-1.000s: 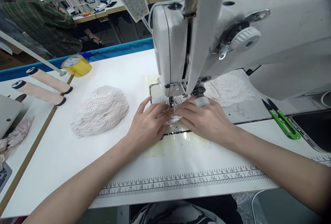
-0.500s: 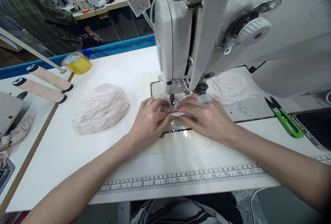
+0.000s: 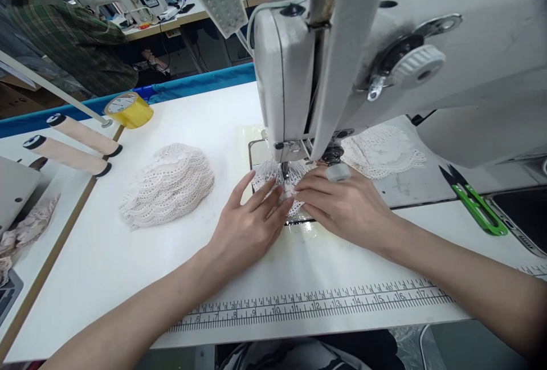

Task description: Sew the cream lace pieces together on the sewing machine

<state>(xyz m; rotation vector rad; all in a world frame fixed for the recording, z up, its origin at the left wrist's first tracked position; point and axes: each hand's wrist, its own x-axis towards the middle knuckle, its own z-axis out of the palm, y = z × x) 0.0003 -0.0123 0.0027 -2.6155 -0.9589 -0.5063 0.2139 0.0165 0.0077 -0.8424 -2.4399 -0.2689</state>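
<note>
A white piece of lace (image 3: 270,171) lies gathered under the needle and presser foot (image 3: 285,170) of the sewing machine (image 3: 288,73). My left hand (image 3: 248,223) rests on the lace's near left side, its fingers stretched and spread, with the thumb apart. On the right, my right hand (image 3: 350,204) has its fingers bent together on the lace edge, close beside the foot; its fingertips are partly hidden. A heap of similar lace (image 3: 171,187) sits to the left on the white table (image 3: 205,108). Another flat lace piece (image 3: 384,150) lies beneath the machine arm.
Green thread snips (image 3: 476,204) and a phone (image 3: 523,213) lie at right. Two thread cones (image 3: 68,156) and a yellow tape roll (image 3: 129,110) are at left. A ruler strip (image 3: 299,307) runs along the front edge. Behind, a person in a plaid shirt (image 3: 72,45) is near another machine.
My left hand has let go of its pinch on the lace, and its fingers have spread flat over it. The raised lace edge now lies down. My right hand stays by the presser foot.
</note>
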